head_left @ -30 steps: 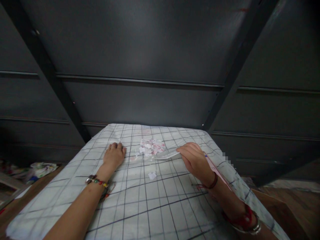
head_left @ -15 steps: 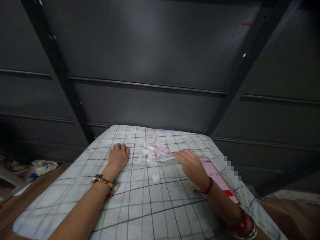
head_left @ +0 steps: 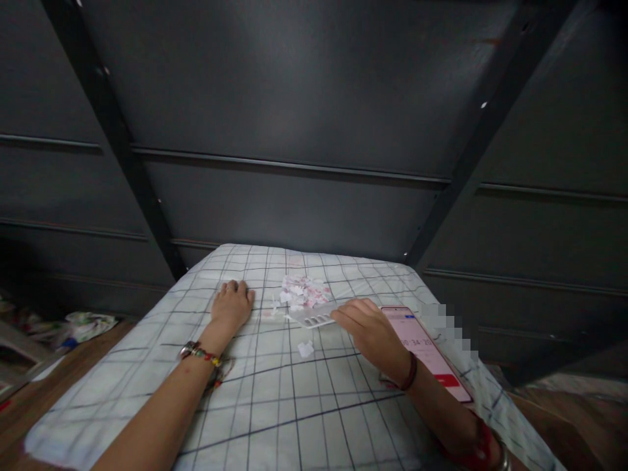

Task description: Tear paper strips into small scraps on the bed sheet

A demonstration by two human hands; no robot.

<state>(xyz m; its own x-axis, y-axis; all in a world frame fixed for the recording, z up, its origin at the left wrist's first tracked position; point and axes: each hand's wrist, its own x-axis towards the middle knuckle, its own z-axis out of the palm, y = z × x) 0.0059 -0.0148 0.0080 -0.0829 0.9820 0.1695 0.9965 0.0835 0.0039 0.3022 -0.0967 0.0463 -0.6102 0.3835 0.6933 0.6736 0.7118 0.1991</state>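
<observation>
In the head view, two bare hands lie either side of one heap of torn paper scraps [head_left: 305, 291], a loose pile of white, pink-marked, ragged-edged bits, too many and too overlapped to count. Left of the heap, the left hand [head_left: 232, 306] rests palm down, fingers a little apart and slightly bent, with nothing visible in its hold; what lies under the palm is hidden. To the heap's right, the right hand [head_left: 366, 325] is closed in a pinch on the end of one thin, flat, pale strip [head_left: 314, 320], plastic-looking and stiff; about four rounded ovals show in a row along it, whether holes or bumps I cannot tell. The strip lies along the heap's near edge, its free end pointing left. A few narrow white slivers [head_left: 275, 305] sit just left of the heap, and one small group of angular white paper [head_left: 305, 349], perhaps two overlapping pieces, lies apart on its near side. Farther right of the heap is one smooth, rectangular phone [head_left: 422, 353], its pink screen showing digits and a red bar, partly covered by the right forearm. Under the heap spreads one wrinkled white cloth [head_left: 275, 392] with dark checked lines; beyond the heap stand dark panels [head_left: 294, 85] with straight ridges.
</observation>
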